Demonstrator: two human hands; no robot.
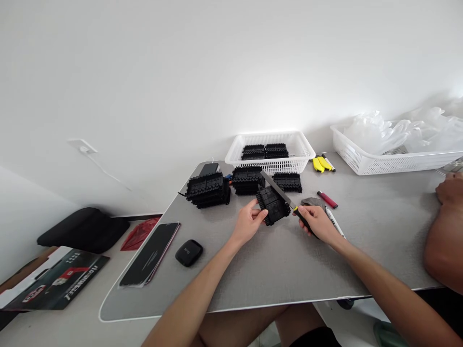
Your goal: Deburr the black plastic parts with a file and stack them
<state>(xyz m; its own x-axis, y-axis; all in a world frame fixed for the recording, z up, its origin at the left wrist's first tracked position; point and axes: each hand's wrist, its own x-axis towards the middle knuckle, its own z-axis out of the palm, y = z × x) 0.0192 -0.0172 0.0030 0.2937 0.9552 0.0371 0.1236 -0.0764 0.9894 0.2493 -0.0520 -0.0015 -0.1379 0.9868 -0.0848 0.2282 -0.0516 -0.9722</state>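
Note:
My left hand (249, 222) grips a black ribbed plastic part (272, 206) just above the grey table (282, 260). My right hand (315, 220) is closed round the dark handle of a flat metal file (277, 189), whose blade lies slanted across the top of the part. Behind them, three stacks of the same black parts (209, 189) sit on the table. More of these parts lie in a white basket (270, 150) near the wall.
A phone (151, 254) and a small black case (188, 252) lie at the left. A red lighter (327, 199), a white pen (334, 222) and yellow tools (321, 164) lie to the right. A second basket (390, 159) holds clear plastic bags. Another person's arm (444, 241) rests at the right edge.

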